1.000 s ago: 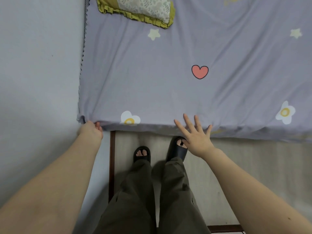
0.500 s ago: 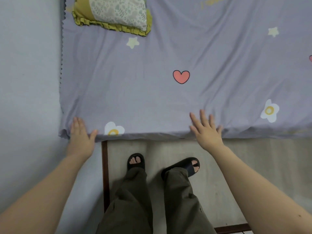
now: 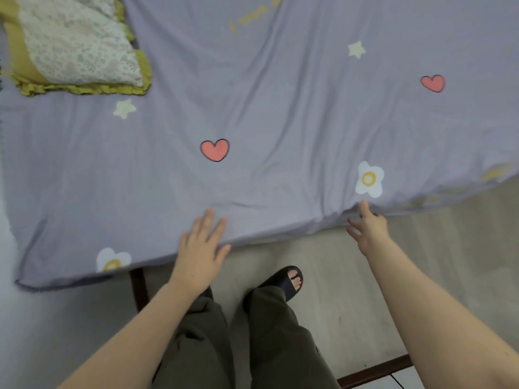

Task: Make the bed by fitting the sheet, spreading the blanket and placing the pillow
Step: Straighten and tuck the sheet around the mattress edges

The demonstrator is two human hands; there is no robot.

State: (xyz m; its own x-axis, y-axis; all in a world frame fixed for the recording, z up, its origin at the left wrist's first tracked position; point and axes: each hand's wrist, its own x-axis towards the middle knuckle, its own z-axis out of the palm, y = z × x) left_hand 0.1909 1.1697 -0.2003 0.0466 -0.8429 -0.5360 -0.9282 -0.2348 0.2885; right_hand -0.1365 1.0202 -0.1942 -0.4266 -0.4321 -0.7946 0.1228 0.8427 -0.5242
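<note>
sheet: we see a lavender cotton sheet printed with hearts, stars and flowers (image 3: 266, 113) spread over the bed, wrinkled across the middle, near edge hanging over the side by our legs.
left hand: our left hand (image 3: 200, 248) lies palm down on the sheet's near edge, fingers (image 3: 206, 223) straight and spread, gripping nothing.
right hand: our right hand (image 3: 368, 228) is at the sheet edge just below a white flower print (image 3: 369, 179); thumb up against the fabric, the other fingers extended under the hem. we cannot tell if it pinches the cloth.
pillow: a mustard-frilled pillow with a pale leaf-pattern panel (image 3: 73, 46) rests on the sheet at the far left corner, well apart from both hands.
prints: a red heart (image 3: 214, 150) sits between the hands and beyond them.
floor: beige floor (image 3: 449, 248) under us, with one black slide sandal (image 3: 286, 282) showing and dark olive trousers (image 3: 266, 346) below.
</note>
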